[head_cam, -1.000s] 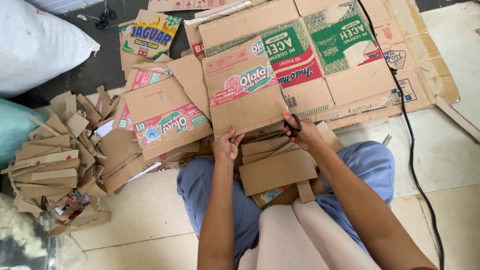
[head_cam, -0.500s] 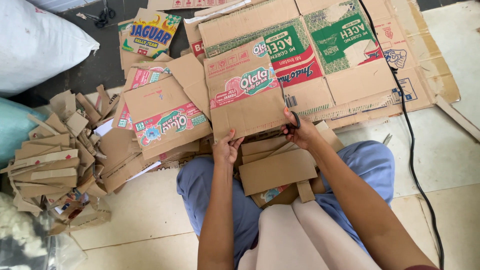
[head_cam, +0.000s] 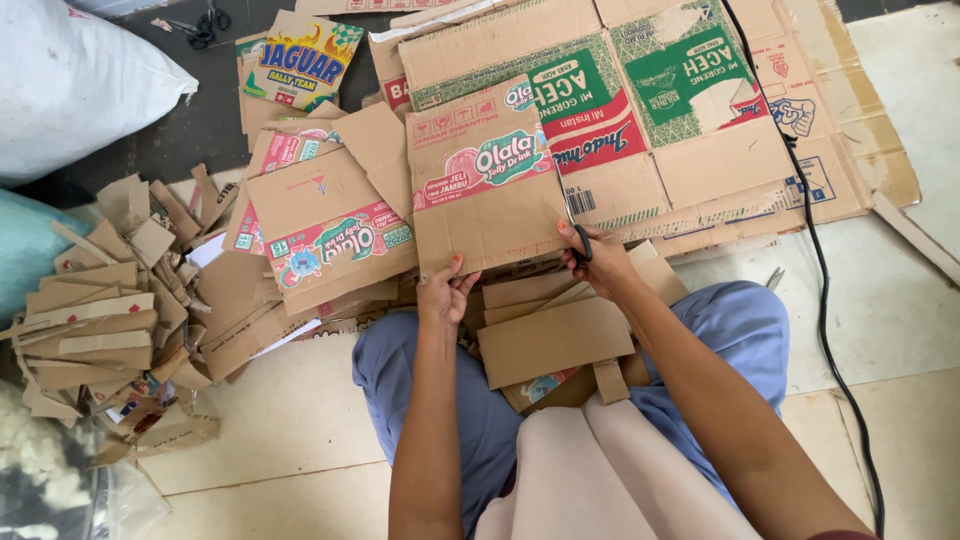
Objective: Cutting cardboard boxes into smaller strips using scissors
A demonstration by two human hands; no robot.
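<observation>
I sit on the floor with cut cardboard pieces [head_cam: 553, 340] in my lap. My left hand [head_cam: 446, 291] grips the lower left edge of a brown cardboard panel [head_cam: 487, 178] with a pink and green printed label. My right hand [head_cam: 597, 258] holds black-handled scissors [head_cam: 580, 243] at the panel's lower right edge, the blade running up along that edge. The panel stands tilted in front of me, above my knees.
Flattened printed boxes [head_cam: 660, 110] cover the floor ahead. A heap of cardboard strips [head_cam: 100, 300] lies at left, beside a white sack [head_cam: 70, 85]. A black cable [head_cam: 820, 270] runs down the right side. Another pair of scissors [head_cam: 205, 25] lies at the top left.
The panel has risen and shifted slightly toward me, and my right hand with the scissors has moved up along its right edge. My left hand keeps its hold at the bottom.
</observation>
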